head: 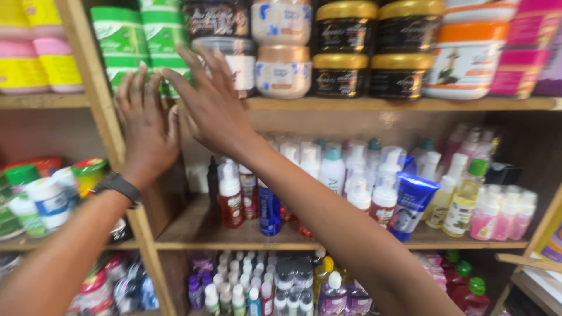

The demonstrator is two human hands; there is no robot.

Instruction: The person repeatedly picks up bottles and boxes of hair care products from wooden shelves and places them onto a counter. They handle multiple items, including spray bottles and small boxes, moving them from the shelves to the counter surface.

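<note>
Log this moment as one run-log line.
left hand: open, reaching to green tubs | right hand: open, at same tubs | holding: nothing | wooden shelf: stocked jars

Bare wood shelving under glossy plastic tubs and bottles.

The wooden shelf (410,104) and its upright post (93,76) look raw, matt and slightly rough along their front edges. The green tubs (123,41) at the upper board's left end, near the left hand (146,131) and right hand (213,108), look like smooth shiny plastic. The black jars (342,50) have metallic-looking gold lids (probably coated plastic). The blue tube (411,205) on the middle board looks glossy and soft; the watch strap (119,187) looks matt dark.
</note>
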